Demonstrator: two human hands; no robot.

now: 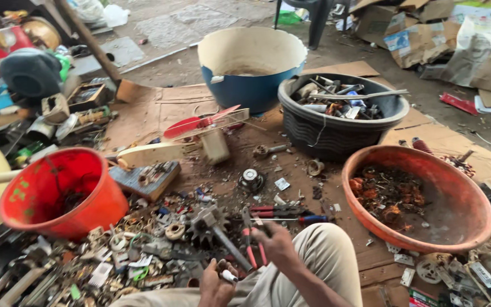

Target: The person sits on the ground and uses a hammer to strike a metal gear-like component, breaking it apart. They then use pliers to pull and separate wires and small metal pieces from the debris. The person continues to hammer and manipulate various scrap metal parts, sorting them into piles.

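My right hand point(276, 245) grips the red handles of a pair of pliers point(249, 234), whose jaws point away from me over the scrap. My left hand point(218, 282) is closed around a small dark metal part with a pale end, low between my knees. The two hands sit close together above my beige trouser leg point(330, 261). Just beyond them lies a grey toothed gear on a shaft point(210, 223), with screwdrivers point(291, 215) beside it.
An orange bucket point(95, 196) stands at left, an orange basin point(478, 199) with rusty bits at right. Behind are a black basket point(336, 136) of metal scrap and a blue tub point(251, 88). Loose scrap point(120, 256) covers the cardboard on the ground.
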